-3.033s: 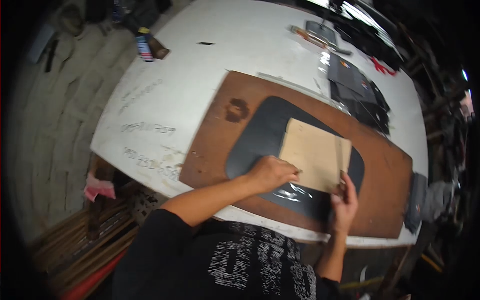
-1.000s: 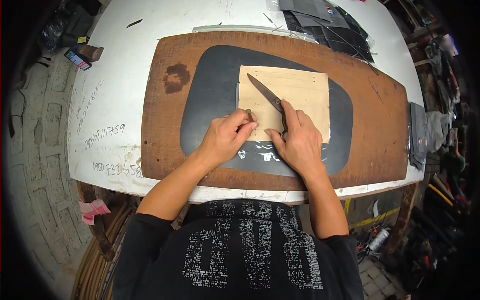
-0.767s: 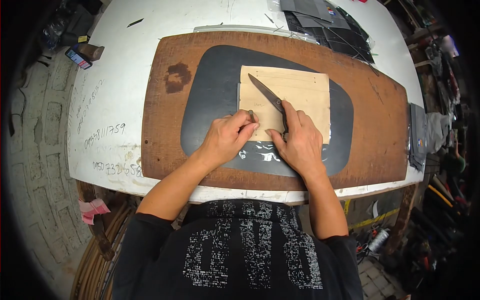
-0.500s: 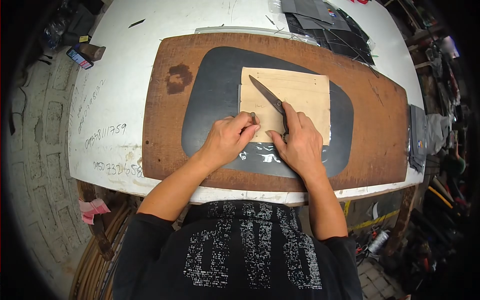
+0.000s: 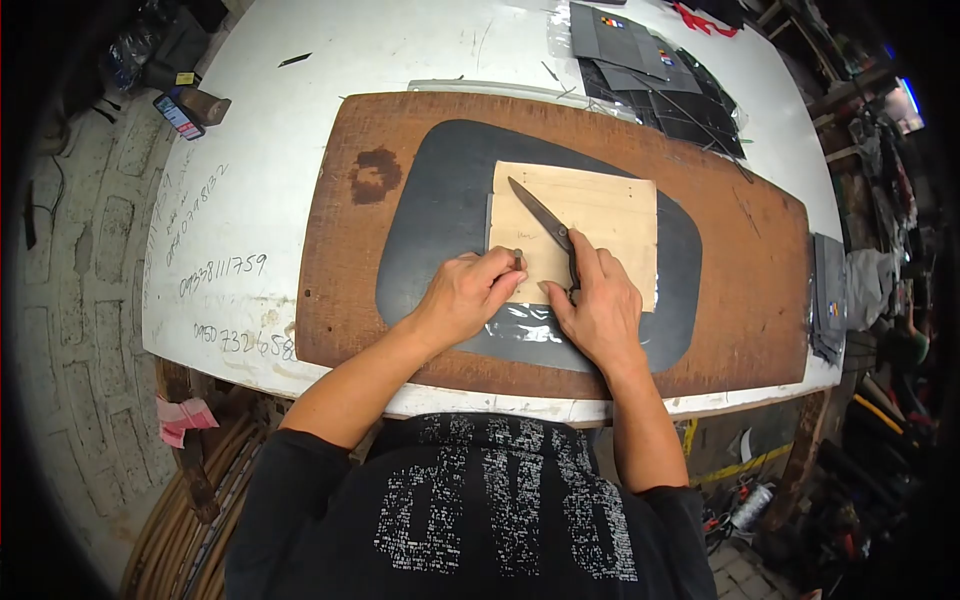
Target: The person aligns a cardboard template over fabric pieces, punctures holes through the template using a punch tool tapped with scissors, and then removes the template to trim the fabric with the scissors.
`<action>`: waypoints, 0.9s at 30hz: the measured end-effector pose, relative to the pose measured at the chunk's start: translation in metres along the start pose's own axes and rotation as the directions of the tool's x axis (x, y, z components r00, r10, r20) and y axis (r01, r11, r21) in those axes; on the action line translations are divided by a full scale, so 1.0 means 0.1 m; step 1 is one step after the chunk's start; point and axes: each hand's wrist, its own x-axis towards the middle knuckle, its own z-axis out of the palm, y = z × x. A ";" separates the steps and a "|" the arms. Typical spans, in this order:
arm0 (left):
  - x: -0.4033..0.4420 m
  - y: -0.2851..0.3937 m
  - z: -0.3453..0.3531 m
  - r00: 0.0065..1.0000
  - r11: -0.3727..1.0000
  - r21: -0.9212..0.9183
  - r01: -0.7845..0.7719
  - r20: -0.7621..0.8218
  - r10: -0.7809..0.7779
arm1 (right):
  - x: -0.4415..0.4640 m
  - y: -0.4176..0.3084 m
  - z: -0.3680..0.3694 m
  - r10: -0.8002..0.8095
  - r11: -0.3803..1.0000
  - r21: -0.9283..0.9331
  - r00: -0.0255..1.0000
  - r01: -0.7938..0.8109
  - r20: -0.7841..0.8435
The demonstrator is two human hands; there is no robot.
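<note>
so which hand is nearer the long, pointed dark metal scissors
Right: the right hand is on the scissors; the left hand is apart from them, to their left.

Two hands (image 5: 465, 297) (image 5: 603, 312), one pair of scissors (image 5: 540, 211), one sheet (image 5: 612, 222), one rod (image 5: 519, 260)

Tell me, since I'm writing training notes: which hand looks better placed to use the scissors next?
Probably the right hand: it has the scissors by the handle end, while the left hand is occupied, pinching a small dark piece.
</note>
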 end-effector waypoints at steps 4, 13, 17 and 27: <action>0.00 -0.03 0.00 0.995 0.994 0.053 -0.094 0.023 0.092 | 0.02 -0.11 -0.15 0.016 0.987 0.158 1.000 -0.013 -0.018; -0.05 -0.09 0.09 0.989 0.984 0.130 -0.124 -0.069 0.134 | 0.00 -0.52 -0.47 -0.214 0.964 0.155 0.977 0.214 -0.017; -0.04 -0.13 0.12 0.984 0.986 0.088 -0.145 -0.089 0.153 | 0.02 -0.53 -0.49 -0.193 0.968 0.170 0.981 0.185 0.031; -0.05 -0.09 0.06 0.983 0.980 0.097 -0.173 -0.052 0.178 | 0.07 -0.52 -0.48 -0.310 0.925 0.185 0.941 0.332 -0.137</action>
